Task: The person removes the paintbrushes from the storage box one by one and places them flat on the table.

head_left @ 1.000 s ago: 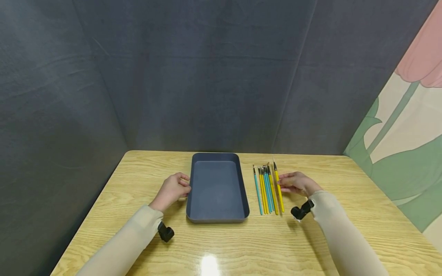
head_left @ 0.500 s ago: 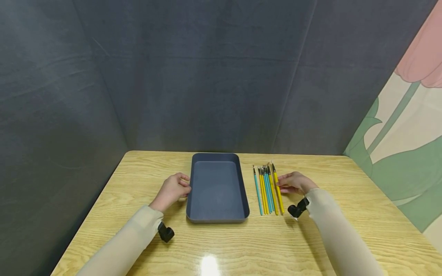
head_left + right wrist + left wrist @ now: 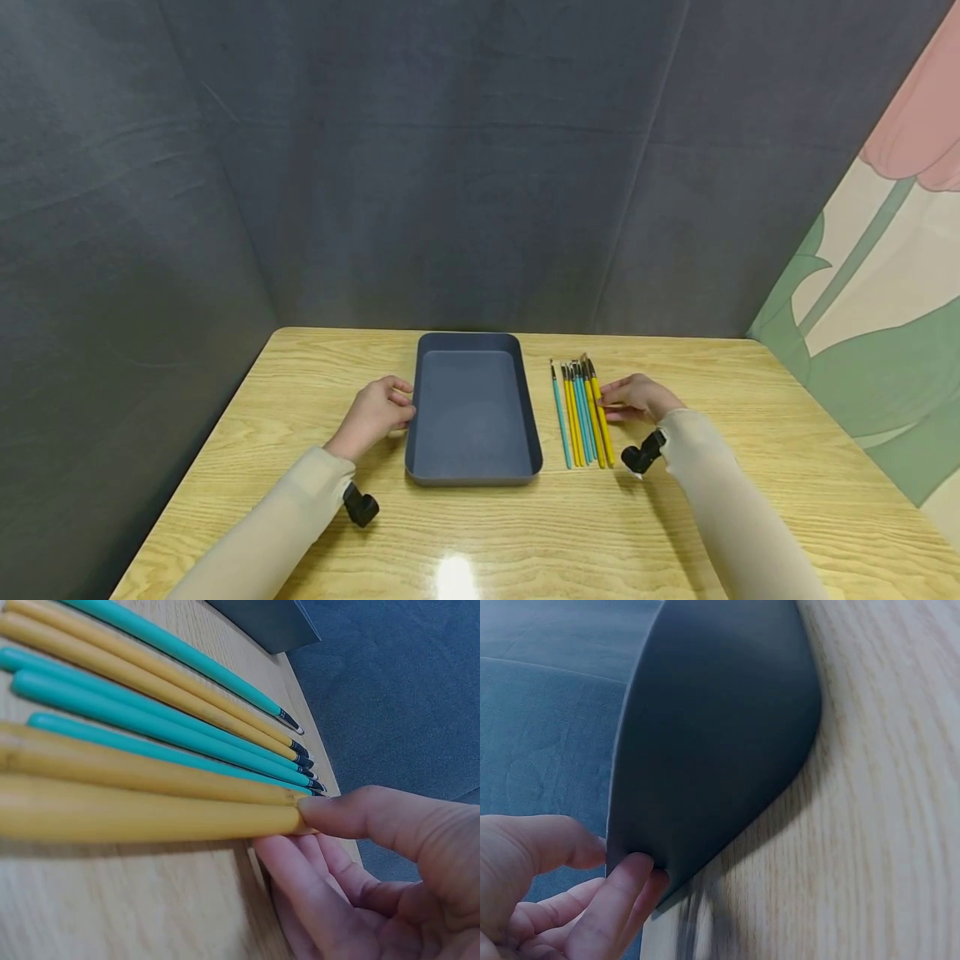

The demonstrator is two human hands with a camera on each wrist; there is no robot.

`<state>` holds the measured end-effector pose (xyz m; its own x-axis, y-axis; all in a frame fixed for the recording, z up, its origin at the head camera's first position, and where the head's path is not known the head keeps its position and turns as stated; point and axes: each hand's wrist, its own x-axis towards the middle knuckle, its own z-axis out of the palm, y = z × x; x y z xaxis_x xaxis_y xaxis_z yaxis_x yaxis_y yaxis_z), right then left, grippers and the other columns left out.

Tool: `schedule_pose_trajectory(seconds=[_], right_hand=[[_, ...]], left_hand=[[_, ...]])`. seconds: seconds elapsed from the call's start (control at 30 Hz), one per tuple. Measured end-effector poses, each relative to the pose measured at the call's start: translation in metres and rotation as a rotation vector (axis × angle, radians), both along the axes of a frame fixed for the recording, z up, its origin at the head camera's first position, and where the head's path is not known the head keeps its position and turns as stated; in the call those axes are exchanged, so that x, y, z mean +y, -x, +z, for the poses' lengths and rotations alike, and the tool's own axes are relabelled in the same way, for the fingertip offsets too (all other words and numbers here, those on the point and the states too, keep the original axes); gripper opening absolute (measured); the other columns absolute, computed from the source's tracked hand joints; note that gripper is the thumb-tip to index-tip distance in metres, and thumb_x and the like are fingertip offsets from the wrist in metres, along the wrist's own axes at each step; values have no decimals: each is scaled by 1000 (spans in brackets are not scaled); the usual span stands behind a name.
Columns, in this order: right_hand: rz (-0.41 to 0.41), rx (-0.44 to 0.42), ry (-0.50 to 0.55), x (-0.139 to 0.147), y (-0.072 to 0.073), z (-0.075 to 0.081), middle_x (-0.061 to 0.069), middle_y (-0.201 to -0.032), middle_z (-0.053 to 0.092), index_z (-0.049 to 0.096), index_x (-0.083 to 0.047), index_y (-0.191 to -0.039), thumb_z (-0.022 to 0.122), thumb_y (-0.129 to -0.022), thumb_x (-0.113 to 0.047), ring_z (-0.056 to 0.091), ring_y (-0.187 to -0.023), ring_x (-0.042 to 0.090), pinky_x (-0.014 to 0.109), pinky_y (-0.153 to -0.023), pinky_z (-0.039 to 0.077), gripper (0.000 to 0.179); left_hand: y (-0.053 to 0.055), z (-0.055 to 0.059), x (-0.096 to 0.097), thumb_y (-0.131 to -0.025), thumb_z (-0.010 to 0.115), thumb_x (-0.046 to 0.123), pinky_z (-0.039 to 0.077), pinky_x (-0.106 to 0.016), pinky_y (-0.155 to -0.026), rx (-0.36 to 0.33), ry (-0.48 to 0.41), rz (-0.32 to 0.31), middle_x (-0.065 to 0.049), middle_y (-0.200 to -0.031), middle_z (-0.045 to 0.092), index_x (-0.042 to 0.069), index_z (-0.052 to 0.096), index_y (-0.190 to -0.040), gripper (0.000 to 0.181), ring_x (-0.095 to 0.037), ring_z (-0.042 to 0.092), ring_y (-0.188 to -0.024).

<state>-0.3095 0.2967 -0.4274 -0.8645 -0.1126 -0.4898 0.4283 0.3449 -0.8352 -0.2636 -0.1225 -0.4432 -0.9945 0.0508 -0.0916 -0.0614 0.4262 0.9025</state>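
In the head view, my right hand (image 3: 636,397) pinches the rightmost yellow paintbrush (image 3: 602,421) between thumb and fingers. The brush lies alongside another yellow paintbrush (image 3: 97,761), bristles pointing away. Several teal and yellow brushes lie roughly parallel to the left of it, with one teal paintbrush (image 3: 561,421) set a little apart. My left hand (image 3: 381,410) is at the left side of a dark grey rectangular tray (image 3: 474,481). Up close in the left wrist view, the thumb meets the tray's rim and the fingertips (image 3: 634,866) press its outer wall.
The tray stands in the middle of the wooden table (image 3: 487,533), just left of the brushes. A dark grey cloth (image 3: 450,167) hangs behind the table and down its left side. A flower-patterned cloth (image 3: 885,375) borders the right.
My right hand has moved left, bringing the yellow paintbrush down and up against the group of brushes. The left hand and the tray have stayed in place.
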Motion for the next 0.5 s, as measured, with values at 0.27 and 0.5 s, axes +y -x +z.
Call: schedule_pose_trajectory(seconds=[0.27,0.5], right_hand=[[-29,-22,-42,-1,2,1,5,-87,66,46,11,-127,59,-93,-1,67,-70,11,27,-74,61,38],[-16,-19,-12,0,2,2,5,-85,67,47,12,-126,59,-94,-1,68,-71,12,29,-74,61,36]], left_hand=[[0,1,1,-83,64,-3,61,-31,-67,1,2,-3,-19,-100,65,-4,59,-118,36,-18,67,-71],[1,1,2,-83,64,-2,61,-31,-67,-1,9,-2,-19,-101,65,-4,59,-118,35,-18,67,-72]])
